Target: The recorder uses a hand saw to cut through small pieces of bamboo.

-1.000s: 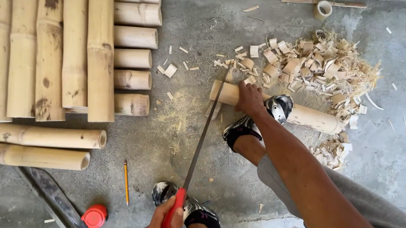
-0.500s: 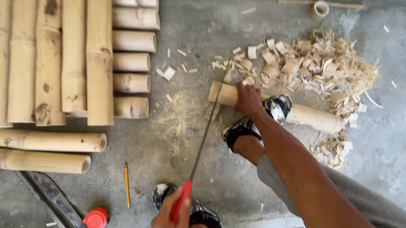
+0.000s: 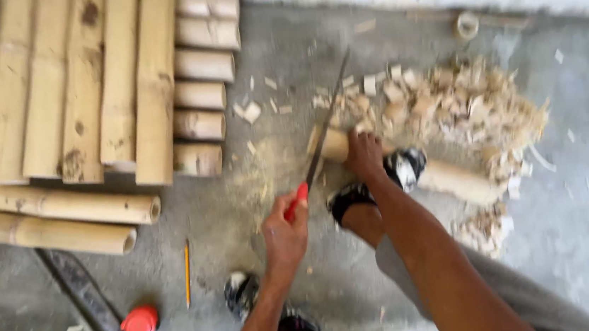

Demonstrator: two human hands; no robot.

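Observation:
A short bamboo piece [image 3: 452, 179] lies on the concrete floor, pinned under my sandalled foot [image 3: 381, 179]. My right hand [image 3: 362, 154] presses down on its left end. My left hand [image 3: 285, 236] grips the red handle of a hand saw [image 3: 321, 142], whose thin blade slants up across the bamboo's left end. The frame is blurred by motion.
Long bamboo poles [image 3: 57, 207] and stacked short bamboo sections [image 3: 206, 88] fill the left. A heap of bamboo chips [image 3: 466, 101] lies behind the piece. A pencil [image 3: 187, 273], a second saw with a red handle [image 3: 108, 313] and my other foot [image 3: 264, 306] are nearer me.
My left hand has pushed the saw forward and up, so the blade now reaches far past the bamboo. My right hand and foot stay on the piece.

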